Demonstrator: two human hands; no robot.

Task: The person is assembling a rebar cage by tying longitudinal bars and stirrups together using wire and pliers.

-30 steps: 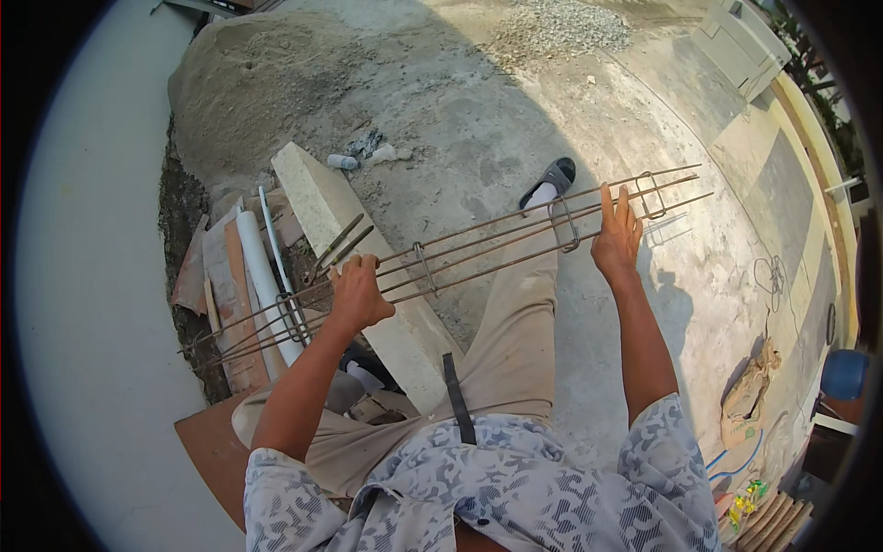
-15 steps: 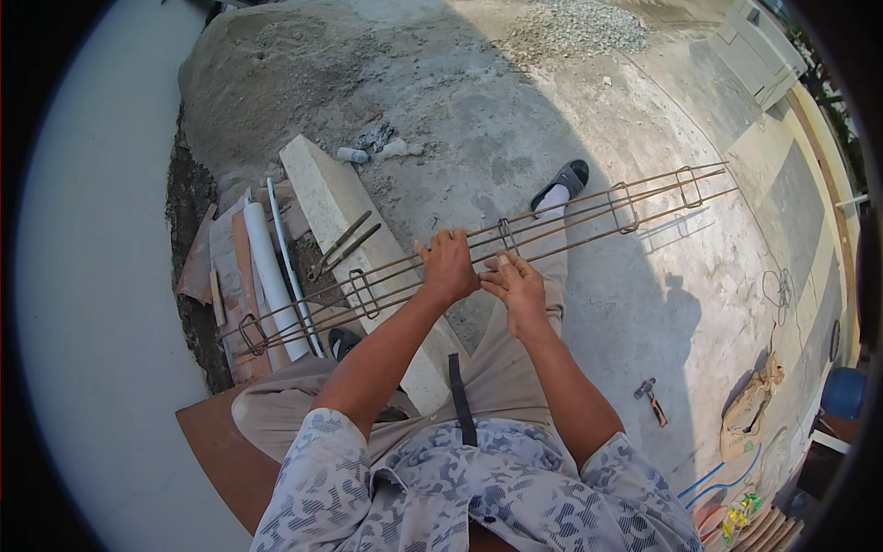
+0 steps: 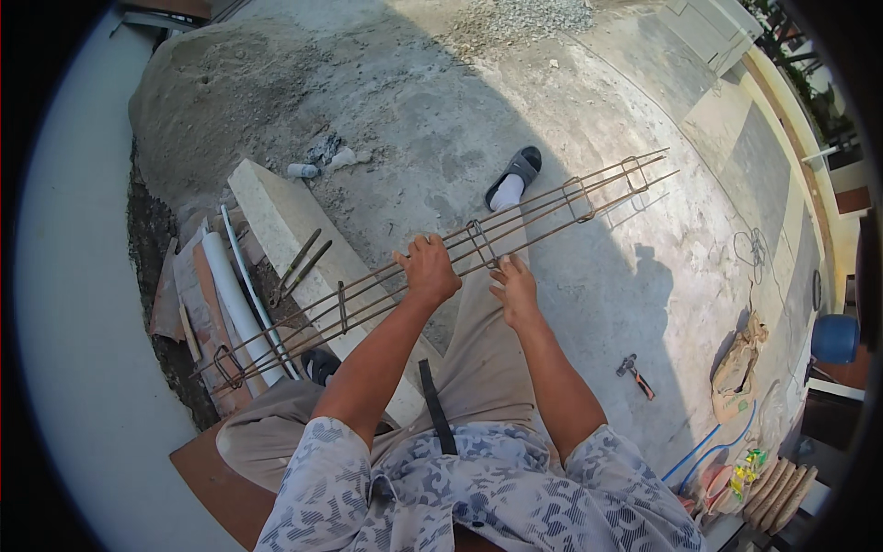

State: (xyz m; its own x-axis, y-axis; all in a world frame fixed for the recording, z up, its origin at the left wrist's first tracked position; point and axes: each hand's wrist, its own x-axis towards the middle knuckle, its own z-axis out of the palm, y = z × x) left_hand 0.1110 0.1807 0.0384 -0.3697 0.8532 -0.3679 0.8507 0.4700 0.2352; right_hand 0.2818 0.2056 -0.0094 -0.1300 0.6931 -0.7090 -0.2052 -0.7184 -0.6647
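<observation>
A long, slim rebar cage (image 3: 576, 207) of thin brown rods with several rectangular stirrups lies slantwise across my lap, its right end farther away. My left hand (image 3: 430, 267) is wrapped round its rods near the middle. Just right of it, my right hand (image 3: 516, 291) pinches the front rod at the lower corner of a stirrup (image 3: 478, 241); what is between the fingertips is partly hidden. Under the cage's left part runs a pale concrete beam (image 3: 276, 212). A pair of long-handled cutters (image 3: 299, 267) rests against the beam, beyond the rods.
White pipes (image 3: 230, 285) and boards lie along the wall at left. Behind them rises a sand heap (image 3: 221, 110). A hammer (image 3: 636, 377) is on the concrete floor at right, near a torn paper sack (image 3: 739, 368) and a blue hose (image 3: 713, 451). Gravel (image 3: 538, 23) is piled far off.
My right hand has moved slightly away from the left, along the front rod to the stirrup. My left hand still grips the cage. The whole view has shifted a little.
</observation>
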